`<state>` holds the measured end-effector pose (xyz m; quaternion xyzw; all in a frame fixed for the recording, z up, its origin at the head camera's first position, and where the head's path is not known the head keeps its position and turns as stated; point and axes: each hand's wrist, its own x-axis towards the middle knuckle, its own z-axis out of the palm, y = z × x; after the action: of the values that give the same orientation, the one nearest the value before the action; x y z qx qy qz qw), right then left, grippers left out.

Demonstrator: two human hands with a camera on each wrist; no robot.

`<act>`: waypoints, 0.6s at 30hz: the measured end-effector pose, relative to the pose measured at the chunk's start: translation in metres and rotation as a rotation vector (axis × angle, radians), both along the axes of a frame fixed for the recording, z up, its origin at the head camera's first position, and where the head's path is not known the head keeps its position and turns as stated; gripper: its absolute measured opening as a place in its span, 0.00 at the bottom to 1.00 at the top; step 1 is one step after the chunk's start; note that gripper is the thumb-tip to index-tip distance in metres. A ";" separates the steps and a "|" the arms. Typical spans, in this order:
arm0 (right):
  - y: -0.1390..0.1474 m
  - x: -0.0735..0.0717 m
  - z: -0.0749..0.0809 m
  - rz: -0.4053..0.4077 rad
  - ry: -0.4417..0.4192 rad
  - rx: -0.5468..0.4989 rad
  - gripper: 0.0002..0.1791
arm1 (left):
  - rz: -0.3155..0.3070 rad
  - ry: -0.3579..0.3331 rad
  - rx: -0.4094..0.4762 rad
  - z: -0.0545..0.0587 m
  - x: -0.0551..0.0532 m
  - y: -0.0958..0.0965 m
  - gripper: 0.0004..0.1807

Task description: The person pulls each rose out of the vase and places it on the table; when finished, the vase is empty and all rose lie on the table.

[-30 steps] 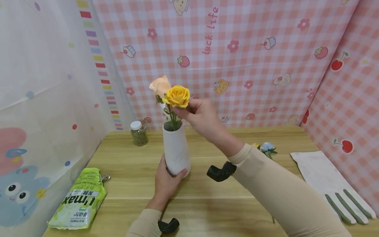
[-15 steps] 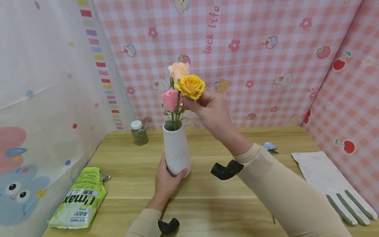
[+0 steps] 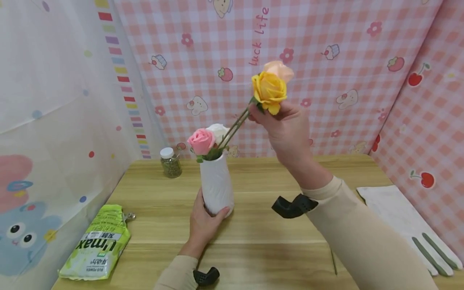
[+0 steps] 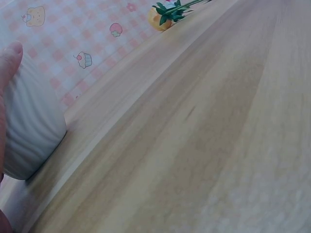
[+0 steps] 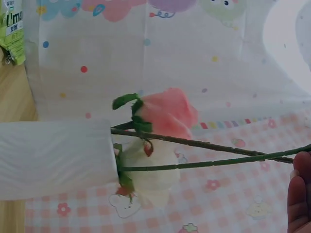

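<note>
My left hand [image 3: 205, 225] grips the white vase [image 3: 216, 183] low down, keeping it upright on the table. Higher up, my right hand [image 3: 291, 135] pinches a yellow rose [image 3: 269, 90] and a peach rose [image 3: 282, 70] just under their heads. Both stems slant up to the right from the vase mouth; in the right wrist view the stems [image 5: 209, 144] cross near the fingers, their lower ends hidden inside the vase. A pink rose [image 3: 201, 141] and a white rose [image 3: 217, 132] sit low at the rim, the white one behind.
A lidded jar [image 3: 170, 163] stands back left, with a green bag [image 3: 98, 241] in front of it. White gloves [image 3: 395, 217] lie at the right. Another yellow flower [image 4: 159, 20] lies on the table. A thin stem [image 3: 334, 259] shows beside the right sleeve.
My right hand has drawn the yellow and peach roses up and to the right, lengthening their exposed stems. The pink rose rose briefly, then dropped to the rim. My left hand stayed put.
</note>
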<state>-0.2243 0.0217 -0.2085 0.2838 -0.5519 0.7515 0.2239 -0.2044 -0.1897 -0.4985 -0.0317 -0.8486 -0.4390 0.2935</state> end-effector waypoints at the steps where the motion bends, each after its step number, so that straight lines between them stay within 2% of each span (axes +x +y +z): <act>1: 0.004 0.001 0.001 0.013 0.004 -0.026 0.10 | -0.001 0.001 0.001 0.000 0.000 0.000 0.53; 7: 0.030 0.006 0.005 0.089 0.043 -0.211 0.11 | -0.019 0.020 0.002 0.002 0.000 -0.001 0.53; 9: 0.034 0.006 0.005 0.085 0.068 -0.217 0.13 | -0.022 0.028 0.005 0.003 0.000 -0.002 0.52; 14: 0.037 0.005 -0.002 0.116 0.034 -0.184 0.13 | -0.023 0.035 0.006 0.004 0.001 -0.003 0.52; 18: 0.040 0.006 -0.008 0.132 0.002 -0.203 0.12 | -0.034 0.026 0.009 0.003 0.001 -0.002 0.52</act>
<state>-0.2185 0.0617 -0.2164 0.2959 -0.4529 0.8164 0.2021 -0.2031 -0.1914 -0.4958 -0.0506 -0.8420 -0.4474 0.2971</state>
